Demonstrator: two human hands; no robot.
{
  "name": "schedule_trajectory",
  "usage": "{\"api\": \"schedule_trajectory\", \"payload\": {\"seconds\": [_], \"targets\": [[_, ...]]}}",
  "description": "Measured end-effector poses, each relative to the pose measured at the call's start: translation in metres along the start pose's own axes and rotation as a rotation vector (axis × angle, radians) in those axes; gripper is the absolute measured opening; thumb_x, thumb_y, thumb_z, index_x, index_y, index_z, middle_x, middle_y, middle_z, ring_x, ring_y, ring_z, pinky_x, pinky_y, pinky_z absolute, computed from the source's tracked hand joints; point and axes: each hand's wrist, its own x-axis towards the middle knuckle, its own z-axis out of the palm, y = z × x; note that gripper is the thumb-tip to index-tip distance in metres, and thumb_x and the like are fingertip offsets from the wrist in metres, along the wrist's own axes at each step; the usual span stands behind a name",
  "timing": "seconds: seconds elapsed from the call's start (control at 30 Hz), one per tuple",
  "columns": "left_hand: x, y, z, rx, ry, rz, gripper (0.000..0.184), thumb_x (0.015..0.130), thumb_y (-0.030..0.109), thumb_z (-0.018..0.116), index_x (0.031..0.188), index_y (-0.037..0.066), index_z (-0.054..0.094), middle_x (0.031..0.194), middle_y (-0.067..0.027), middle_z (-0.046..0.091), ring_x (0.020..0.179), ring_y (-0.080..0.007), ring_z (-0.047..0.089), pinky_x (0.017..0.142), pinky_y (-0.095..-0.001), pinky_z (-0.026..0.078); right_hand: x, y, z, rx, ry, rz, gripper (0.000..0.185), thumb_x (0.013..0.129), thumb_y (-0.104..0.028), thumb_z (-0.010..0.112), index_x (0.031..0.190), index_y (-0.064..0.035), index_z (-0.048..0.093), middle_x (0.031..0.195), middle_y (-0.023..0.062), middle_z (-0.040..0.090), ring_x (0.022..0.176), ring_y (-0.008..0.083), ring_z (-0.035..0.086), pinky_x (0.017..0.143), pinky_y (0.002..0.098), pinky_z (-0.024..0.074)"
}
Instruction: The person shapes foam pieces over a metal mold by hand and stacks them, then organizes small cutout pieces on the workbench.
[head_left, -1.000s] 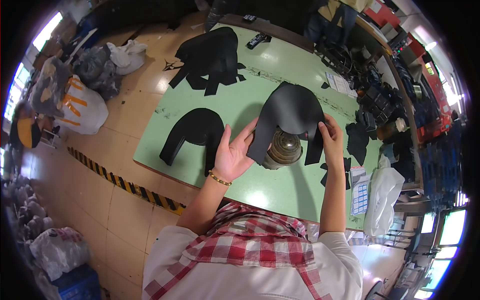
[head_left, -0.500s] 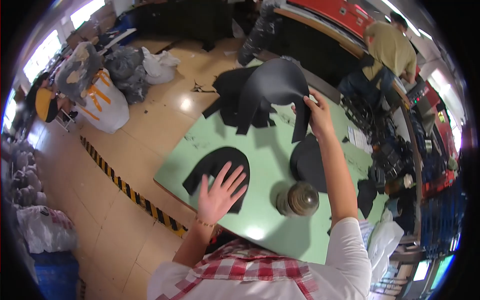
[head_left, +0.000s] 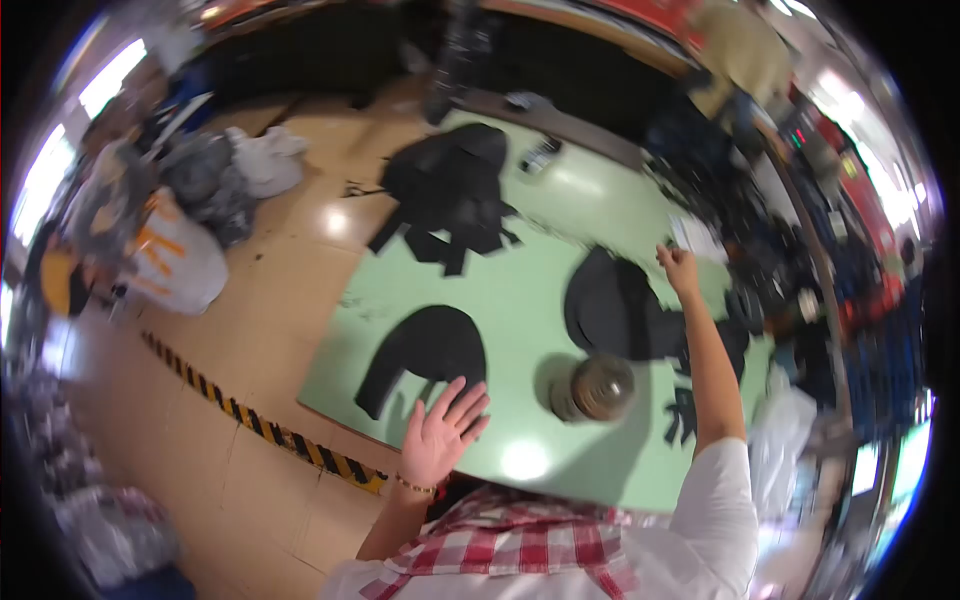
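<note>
My left hand [head_left: 440,440] is open, palm up and fingers spread, just in front of an arch-shaped black sheet piece [head_left: 430,335] on the green table [head_left: 530,300]. My right hand [head_left: 678,268] is raised over the table's right side with its fingers curled closed; what they hold, if anything, is too small and blurred to name. Below and left of it lie stacked rounded black pieces [head_left: 605,305]. A heap of black cut pieces [head_left: 450,185] covers the far left of the table. Between my arms stands a round, glassy, weight-like object [head_left: 600,388].
White papers [head_left: 697,238] and dark clutter [head_left: 705,180] line the table's right edge. Black scraps [head_left: 682,415] lie near my right forearm. A striped floor tape [head_left: 260,425] runs at left, with bags [head_left: 185,260] beyond. A person [head_left: 740,60] stands at the far right.
My right hand has let go of the curved black piece it held up and moved right and nearer. The heap at the far left is now uncovered. My left hand has shifted slightly nearer me.
</note>
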Motion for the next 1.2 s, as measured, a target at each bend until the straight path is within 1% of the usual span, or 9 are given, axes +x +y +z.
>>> {"api": "schedule_trajectory", "payload": {"seconds": [0.1, 0.17, 0.3, 0.37, 0.57, 0.7, 0.83, 0.93, 1.2], "targets": [[0.017, -0.009, 0.012, 0.097, -0.097, -0.149, 0.072, 0.102, 0.055, 0.024, 0.153, 0.005, 0.021, 0.156, -0.0245, 0.023, 0.144, -0.0366, 0.026, 0.119, -0.0496, 0.018, -0.067, 0.038, -0.055, -0.069, 0.009, 0.125, 0.040, 0.087, -0.035, 0.070, 0.080, 0.0050, 0.067, 0.072, 0.0096, 0.068, 0.068, 0.0130, 0.060, 0.062, 0.0320, 0.0466], [0.029, -0.014, 0.018, 0.123, -0.170, -0.209, 0.070, 0.102, 0.054, 0.027, 0.150, 0.003, 0.025, 0.154, -0.0257, 0.027, 0.143, -0.0367, 0.028, 0.119, -0.0493, 0.020, -0.108, 0.033, -0.069, -0.123, -0.063, 0.029, 0.038, 0.085, -0.035, 0.071, 0.088, 0.0026, 0.067, 0.080, 0.0153, 0.069, 0.078, 0.0236, 0.067, 0.075, 0.0361, 0.0512], [0.039, -0.028, 0.038, 0.165, -0.197, -0.284, 0.068, 0.101, 0.053, 0.032, 0.147, 0.003, 0.030, 0.150, -0.0265, 0.033, 0.140, -0.0368, 0.033, 0.117, -0.0493, 0.023, -0.175, 0.037, -0.039, -0.342, -0.196, -0.442, 0.070, 0.071, -0.032, 0.083, 0.127, -0.0029, 0.052, 0.130, 0.0199, 0.054, 0.123, 0.0362, 0.049, 0.101, 0.0436, 0.0430], [0.039, -0.037, 0.045, 0.180, -0.222, -0.293, 0.067, 0.102, 0.052, 0.033, 0.146, 0.002, 0.031, 0.149, -0.0266, 0.035, 0.138, -0.0370, 0.035, 0.117, -0.0494, 0.024, -0.199, 0.005, -0.024, -0.399, -0.261, -0.467, 0.079, 0.069, -0.031, 0.083, 0.134, -0.0037, 0.046, 0.139, 0.0199, 0.046, 0.131, 0.0371, 0.041, 0.104, 0.0467, 0.0408], [0.021, -0.054, 0.057, 0.217, -0.225, -0.263, 0.063, 0.102, 0.048, 0.036, 0.143, 0.000, 0.034, 0.145, -0.0263, 0.041, 0.136, -0.0360, 0.040, 0.116, -0.0487, 0.026, -0.190, 0.026, 0.041, -0.675, -0.097, -0.707, 0.040, 0.088, -0.014, 0.061, 0.124, 0.0003, 0.054, 0.128, 0.0190, 0.058, 0.121, 0.0327, 0.055, 0.098, 0.0384, 0.0476], [0.017, -0.056, 0.063, 0.288, -0.170, -0.228, 0.060, 0.102, 0.045, 0.037, 0.142, 0.001, 0.036, 0.143, -0.0257, 0.043, 0.135, -0.0344, 0.041, 0.115, -0.0470, 0.028, -0.172, -0.012, 0.020, -0.640, -0.385, -0.315, 0.026, 0.092, -0.011, 0.052, 0.115, -0.0030, 0.058, 0.108, 0.0214, 0.067, 0.102, 0.0333, 0.066, 0.086, 0.0378, 0.0536], [0.038, -0.050, 0.066, 0.399, -0.015, -0.173, 0.056, 0.101, 0.041, 0.038, 0.140, 0.000, 0.038, 0.139, -0.0220, 0.047, 0.131, -0.0299, 0.045, 0.114, -0.0443, 0.029, -0.145, -0.061, -0.009, -0.075, 0.202, -0.525, 0.024, 0.090, -0.001, 0.055, 0.113, 0.0048, 0.060, 0.093, 0.0223, 0.069, 0.084, 0.0301, 0.070, 0.075, 0.0353, 0.0549], [0.068, -0.039, 0.069, 0.355, 0.154, -0.043, 0.055, 0.101, 0.039, 0.038, 0.140, 0.000, 0.039, 0.141, -0.0186, 0.046, 0.132, -0.0274, 0.044, 0.114, -0.0425, 0.029, -0.142, -0.133, -0.059, 0.802, -0.126, -0.214, 0.022, 0.099, -0.007, 0.053, 0.112, 0.0077, 0.061, 0.090, 0.0092, 0.071, 0.082, 0.0102, 0.065, 0.071, 0.0269, 0.0521], [0.112, -0.020, 0.082, 0.022, -0.131, -0.118, 0.073, 0.101, 0.052, 0.029, 0.151, -0.002, 0.022, 0.154, -0.0194, 0.030, 0.145, -0.0328, 0.026, 0.120, -0.0464, 0.018, -0.182, -0.156, -0.081, 1.067, -0.489, 0.033, 0.027, 0.099, -0.011, 0.054, 0.120, 0.0056, 0.057, 0.099, 0.0100, 0.069, 0.083, 0.0153, 0.069, 0.078, 0.0274, 0.0574]]}}
